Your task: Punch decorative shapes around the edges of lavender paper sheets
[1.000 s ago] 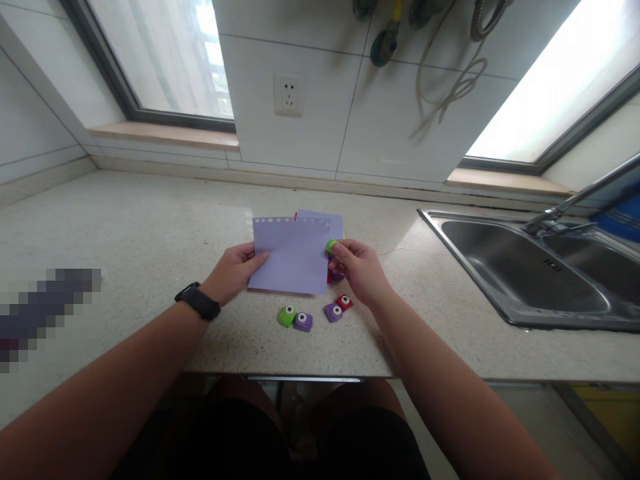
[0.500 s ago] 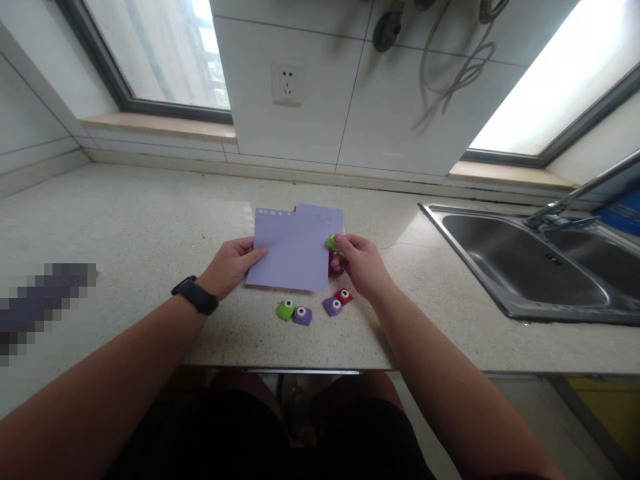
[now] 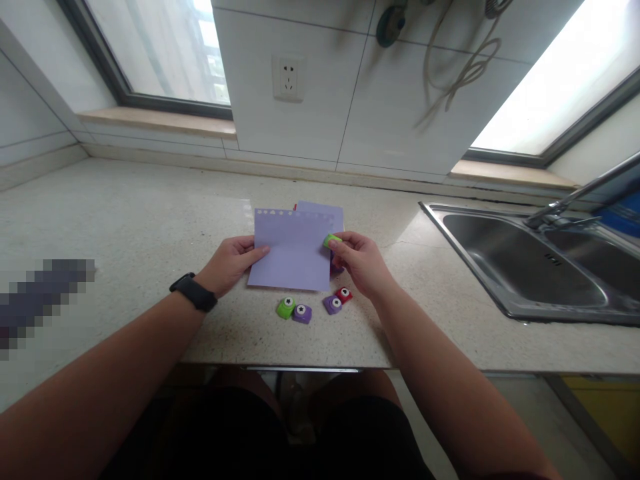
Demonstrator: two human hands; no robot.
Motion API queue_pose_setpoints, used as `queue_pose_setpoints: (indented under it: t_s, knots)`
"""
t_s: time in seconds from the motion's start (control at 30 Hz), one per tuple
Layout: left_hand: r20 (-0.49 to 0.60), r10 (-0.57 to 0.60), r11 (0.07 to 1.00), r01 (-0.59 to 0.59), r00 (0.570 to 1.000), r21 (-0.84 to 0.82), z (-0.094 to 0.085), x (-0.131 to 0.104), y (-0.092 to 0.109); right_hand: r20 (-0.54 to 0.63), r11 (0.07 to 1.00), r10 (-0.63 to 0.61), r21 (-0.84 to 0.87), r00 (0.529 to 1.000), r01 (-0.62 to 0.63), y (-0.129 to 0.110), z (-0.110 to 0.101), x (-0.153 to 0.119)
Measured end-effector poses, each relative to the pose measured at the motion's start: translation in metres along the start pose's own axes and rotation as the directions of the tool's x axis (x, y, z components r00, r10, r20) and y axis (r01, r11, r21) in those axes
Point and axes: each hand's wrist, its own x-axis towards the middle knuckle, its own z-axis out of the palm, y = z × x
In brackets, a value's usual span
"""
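Observation:
A purple sheet of paper [image 3: 290, 250], with a row of small punched holes along its top edge, is pinched at its left side by my left hand [image 3: 237, 262]. At the sheet's right edge, my right hand [image 3: 361, 261] grips a small green punch [image 3: 331, 241]. More purple paper [image 3: 320, 207] lies behind the sheet. On the counter in front are another green punch [image 3: 286, 307], a purple punch [image 3: 302, 313], a second purple punch [image 3: 333, 305] and a red punch [image 3: 344, 295]. Something dark purple and red shows partly under my right fingers.
The pale speckled counter [image 3: 150, 220] runs to a tiled wall with a socket [image 3: 287, 78]. A steel sink [image 3: 520, 260] with a faucet [image 3: 550, 210] is at the right. A blurred, pixelated dark object [image 3: 45, 293] lies at the far left.
The green punch in my right hand has turned and shifted slightly left along the sheet's edge. The sheet has tilted a little, and more holes show along its top.

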Motion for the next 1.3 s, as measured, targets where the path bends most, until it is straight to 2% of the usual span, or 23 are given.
queue_pose_setpoints:
  t_s: [0.07,0.37,0.53,0.73,1.0,1.3]
  knots:
    - [-0.006,0.004,1.000,-0.004,1.000,0.005,0.0004,-0.0001,0.0008,0.014,1.000,-0.011,-0.016,1.000,0.011,-0.0013,-0.0014,-0.0001]
    - [-0.006,-0.034,0.998,0.033,0.999,-0.044,-0.0008,-0.0011,0.0005,0.077,0.997,0.080,-0.021,0.994,-0.079,0.0017,-0.0062,0.0009]
    - [-0.013,-0.059,0.995,0.058,0.998,-0.081,-0.0027,-0.0016,-0.0003,0.106,0.997,0.071,-0.038,0.992,-0.068,0.0017,-0.0069,0.0003]
    - [-0.049,-0.084,0.990,0.077,0.995,-0.120,-0.0020,-0.0026,0.0038,0.091,0.996,0.088,-0.019,0.992,-0.087,-0.0021,-0.0053,-0.0006]
    - [-0.058,-0.101,0.992,0.096,0.993,-0.085,-0.0017,-0.0024,0.0059,0.066,0.990,0.133,-0.054,0.989,-0.130,-0.0031,-0.0045,-0.0018]
    - [-0.057,-0.147,0.978,0.136,0.988,-0.157,0.0005,-0.0028,0.0091,0.062,0.984,0.174,-0.035,0.983,-0.172,-0.0024,-0.0032,-0.0025]
